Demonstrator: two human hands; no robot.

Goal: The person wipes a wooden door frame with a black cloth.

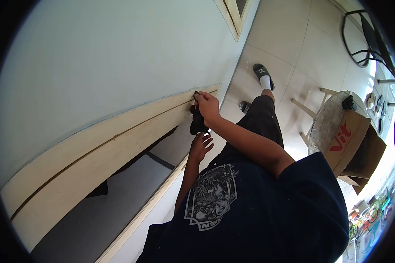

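Observation:
My right hand [207, 107] is closed, with thumb and fingertips pinching the top end of a dark black item [198, 122] against the cream wooden frame [156, 118]. The item hangs down beside the palm; its exact kind I cannot tell. Just below its lower end is my left hand [201, 147], fingers spread and curved, with the fingertips close to it. The frame's long rail runs along the wall, with a groove down its length. Under the rail lies an opening with a grey surface [131, 188] inside.
A pale wall [118, 57] fills the left side. On the right, a round table [324, 118] holds an open cardboard box [349, 140] and a small black object [349, 103]. A black metal-framed chair [360, 39] stands farther off. My slippered foot [263, 72] rests on the tiled floor [289, 39].

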